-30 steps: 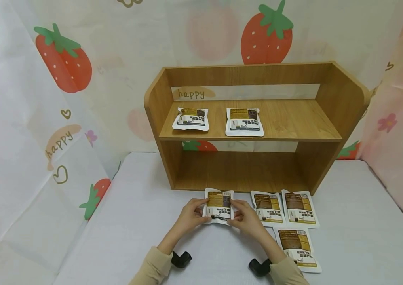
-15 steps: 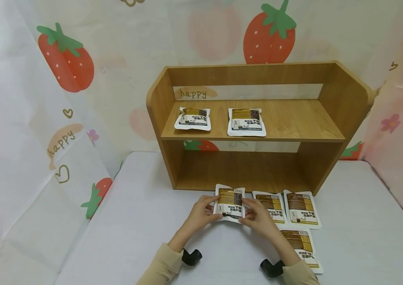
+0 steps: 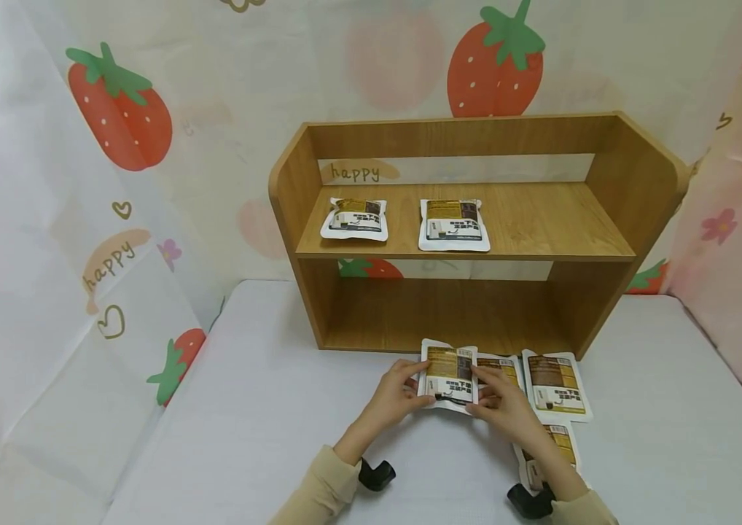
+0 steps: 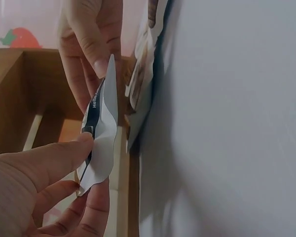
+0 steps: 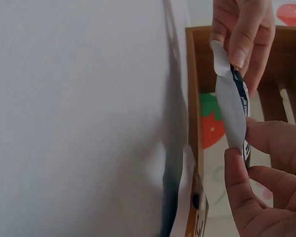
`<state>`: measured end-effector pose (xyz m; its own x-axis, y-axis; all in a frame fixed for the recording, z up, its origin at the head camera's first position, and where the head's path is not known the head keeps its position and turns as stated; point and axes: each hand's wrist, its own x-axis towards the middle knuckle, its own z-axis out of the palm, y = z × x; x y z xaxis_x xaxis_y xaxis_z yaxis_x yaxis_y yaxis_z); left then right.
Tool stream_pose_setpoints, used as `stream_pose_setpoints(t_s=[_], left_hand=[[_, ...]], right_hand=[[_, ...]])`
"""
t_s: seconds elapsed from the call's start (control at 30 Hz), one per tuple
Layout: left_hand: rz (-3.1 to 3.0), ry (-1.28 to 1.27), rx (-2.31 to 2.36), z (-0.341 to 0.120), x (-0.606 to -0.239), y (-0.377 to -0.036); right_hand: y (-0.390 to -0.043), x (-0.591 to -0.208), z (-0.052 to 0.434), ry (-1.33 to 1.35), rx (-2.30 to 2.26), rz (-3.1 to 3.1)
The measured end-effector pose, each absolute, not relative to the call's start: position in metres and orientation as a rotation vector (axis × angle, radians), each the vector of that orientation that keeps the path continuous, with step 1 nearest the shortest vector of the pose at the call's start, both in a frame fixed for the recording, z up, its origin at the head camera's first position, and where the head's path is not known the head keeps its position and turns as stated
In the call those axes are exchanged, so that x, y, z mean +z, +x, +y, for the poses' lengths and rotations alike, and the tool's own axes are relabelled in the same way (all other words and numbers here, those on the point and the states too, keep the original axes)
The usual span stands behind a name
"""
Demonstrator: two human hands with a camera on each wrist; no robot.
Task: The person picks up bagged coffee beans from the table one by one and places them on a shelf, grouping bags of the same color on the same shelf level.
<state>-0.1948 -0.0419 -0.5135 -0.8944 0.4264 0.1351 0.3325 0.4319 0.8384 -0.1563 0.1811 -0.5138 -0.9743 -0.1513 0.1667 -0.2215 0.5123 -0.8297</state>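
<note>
A white, brown and yellow printed pouch is pinched at its two sides between my left hand and my right hand. Both wrist views show the pouch edge-on, lifted off the table, with thumbs on its printed face and fingers behind. Partly behind it and my right hand lies a similar pouch. Further right is another pouch, and my right forearm covers part of a third pouch nearer the front.
Behind the hands stands a two-tier wooden shelf. On its upper board lie two pouches, a left one and a middle one. A white cloth covers the table. Strawberry-printed sheets hang behind and at the sides.
Both hands have carried the pouch to the right, where it now overlaps the lying pouch in the head view. The pouches on the shelf have stayed put.
</note>
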Motion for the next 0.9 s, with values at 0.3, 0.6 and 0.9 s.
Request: stream_pose_setpoints(t_s=[0.3,0.6,0.9], left_hand=[[2.516,0.684,1.514,-0.016,-0.515,-0.194],[2.507,0.758,1.531,0.006,-0.509,-0.191],[2.482,0.781,1.553,0.030,-0.506,-0.184]], right_hand=[[-0.153,-0.512,0.209,0.363,1.378,-2.702],[-0.147,-0.508,0.233,0.370,1.371,-2.693],[-0.139,-0.498,0.255,0.421,1.280,-2.689]])
